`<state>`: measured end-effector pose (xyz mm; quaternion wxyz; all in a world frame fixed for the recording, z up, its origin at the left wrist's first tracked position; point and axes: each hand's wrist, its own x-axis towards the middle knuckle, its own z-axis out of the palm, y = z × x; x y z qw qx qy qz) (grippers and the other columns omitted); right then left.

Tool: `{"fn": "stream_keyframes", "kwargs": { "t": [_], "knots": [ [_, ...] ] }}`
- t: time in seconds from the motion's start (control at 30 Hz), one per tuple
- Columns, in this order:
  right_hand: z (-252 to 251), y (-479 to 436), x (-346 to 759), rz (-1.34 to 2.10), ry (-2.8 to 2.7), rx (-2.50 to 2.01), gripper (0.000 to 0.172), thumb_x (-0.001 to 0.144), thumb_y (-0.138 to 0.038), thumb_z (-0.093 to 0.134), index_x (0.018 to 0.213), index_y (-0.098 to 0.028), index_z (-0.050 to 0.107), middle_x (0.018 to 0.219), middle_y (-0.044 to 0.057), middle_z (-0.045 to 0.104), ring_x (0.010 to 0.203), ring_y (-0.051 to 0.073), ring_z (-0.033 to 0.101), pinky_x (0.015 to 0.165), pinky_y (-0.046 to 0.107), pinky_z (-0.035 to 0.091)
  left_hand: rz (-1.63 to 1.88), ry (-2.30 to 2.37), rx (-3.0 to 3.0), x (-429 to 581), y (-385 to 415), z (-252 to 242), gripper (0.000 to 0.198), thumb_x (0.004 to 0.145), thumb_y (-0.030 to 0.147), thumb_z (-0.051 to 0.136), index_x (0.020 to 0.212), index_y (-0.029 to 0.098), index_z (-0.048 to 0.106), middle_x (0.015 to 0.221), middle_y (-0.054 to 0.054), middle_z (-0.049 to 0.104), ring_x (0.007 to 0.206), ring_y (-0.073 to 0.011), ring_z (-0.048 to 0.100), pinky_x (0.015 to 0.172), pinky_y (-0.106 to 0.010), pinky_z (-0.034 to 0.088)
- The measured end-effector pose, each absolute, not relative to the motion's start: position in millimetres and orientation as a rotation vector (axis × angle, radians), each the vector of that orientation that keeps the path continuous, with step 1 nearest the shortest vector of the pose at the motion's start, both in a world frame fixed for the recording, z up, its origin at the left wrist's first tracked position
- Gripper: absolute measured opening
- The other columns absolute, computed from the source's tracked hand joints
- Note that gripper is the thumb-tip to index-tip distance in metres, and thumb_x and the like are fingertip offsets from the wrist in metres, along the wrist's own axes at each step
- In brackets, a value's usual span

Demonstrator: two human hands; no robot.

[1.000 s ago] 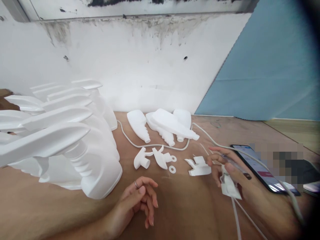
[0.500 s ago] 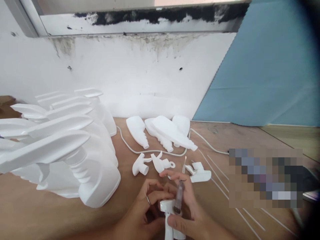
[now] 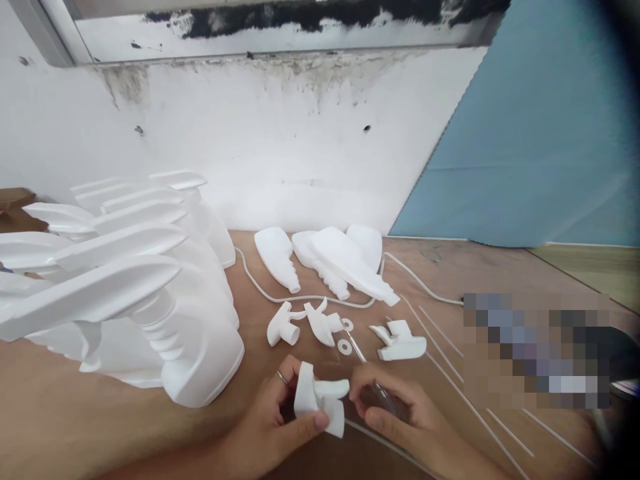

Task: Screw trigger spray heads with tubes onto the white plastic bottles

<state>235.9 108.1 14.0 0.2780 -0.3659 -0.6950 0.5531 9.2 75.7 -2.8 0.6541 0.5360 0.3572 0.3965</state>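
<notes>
My left hand (image 3: 285, 417) grips a white plastic spray head (image 3: 305, 400) near the bottom middle, with the thumb across its front. To the right, my right hand (image 3: 400, 407) is closed around a thin screwdriver (image 3: 356, 343) with a clear handle, its metal shaft pointing up and left. The tip of the shaft lies near two small white washers (image 3: 345, 347). Behind the hands are two more white spray heads (image 3: 284, 325), and another (image 3: 403, 341) lies on its side at the right.
Many white sprayer bottles (image 3: 200, 367) stand in a row at the left. Several empty white bottles (image 3: 277, 260) lie by the wall. A pale cable (image 3: 427, 293) curves behind the parts. Thin white tubes (image 3: 493, 427) lie at the right, beside a blurred-out item.
The spray head, earlier between both hands, is now turned and in my left hand alone. My right hand has moved right, and the screwdriver has tilted to the left.
</notes>
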Motion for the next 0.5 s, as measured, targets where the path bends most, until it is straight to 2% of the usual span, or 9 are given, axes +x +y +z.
{"fn": "stream_keyframes", "kwargs": {
  "t": [0.07,0.13,0.27,0.4,0.5],
  "knots": [
    [19,108,240,1.434,-2.015,-1.022,0.025,0.085,-0.046,0.062,0.085,-0.021,0.064,0.076,0.000,0.059,0.071,0.013,0.053,0.066,0.023,0.040,0.893,0.813,1.197,9,75,-3,0.032,0.086,0.040,0.064,0.098,0.016,0.047,0.089,-0.002,0.050,0.081,-0.0131,0.046,0.075,-0.025,0.038],
    [21,106,237,1.371,-2.142,-1.038,0.017,0.086,-0.038,0.062,0.084,-0.022,0.068,0.079,0.000,0.064,0.073,0.014,0.056,0.068,0.023,0.041,0.874,0.822,1.239,10,75,-4,0.031,0.084,0.038,0.065,0.095,0.016,0.046,0.086,-0.002,0.051,0.077,-0.0124,0.046,0.070,-0.024,0.037],
    [17,98,221,1.258,-2.155,-1.175,0.021,0.087,-0.031,0.058,0.072,-0.021,0.069,0.073,0.001,0.065,0.068,0.014,0.058,0.063,0.021,0.042,0.883,0.911,1.338,11,73,-4,0.025,0.080,0.029,0.064,0.091,0.017,0.045,0.080,-0.001,0.053,0.068,-0.0110,0.044,0.060,-0.021,0.034],
    [17,89,212,1.453,-1.928,-1.494,0.017,0.084,-0.030,0.057,0.076,-0.019,0.069,0.062,-0.001,0.060,0.057,0.012,0.055,0.054,0.019,0.040,0.956,0.861,1.451,13,72,-7,0.024,0.075,0.015,0.063,0.090,0.019,0.044,0.094,-0.003,0.060,0.072,-0.0113,0.050,0.063,-0.021,0.037],
    [21,84,211,1.506,-1.859,-1.543,0.018,0.082,-0.029,0.055,0.080,-0.019,0.069,0.066,0.000,0.063,0.061,0.014,0.058,0.057,0.020,0.043,1.020,0.742,1.552,13,73,-12,0.027,0.073,0.011,0.062,0.086,0.021,0.040,0.101,-0.004,0.061,0.080,-0.0131,0.054,0.068,-0.021,0.040]
  ]
}}
